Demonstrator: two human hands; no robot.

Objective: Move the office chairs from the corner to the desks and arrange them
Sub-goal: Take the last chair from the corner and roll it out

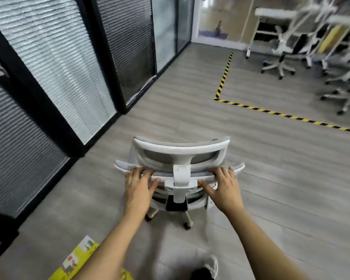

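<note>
Basically, white mesh office chair (181,172) sits lower centre of frame on floor. Left hand (138,185) & right hand (223,185) curled over backrest top. Likely light, rolls easy; grip rigid frame, not mesh.

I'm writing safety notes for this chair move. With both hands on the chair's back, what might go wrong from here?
1. The left hand and right hand grip the top of the white chair, high above its casters; a snagged wheel might tip it.
2. The glass partition runs close on the left; a swerve might strike it.
3. Other chairs crowd the desks beyond the striped floor tape, so collisions seem likely.
</note>
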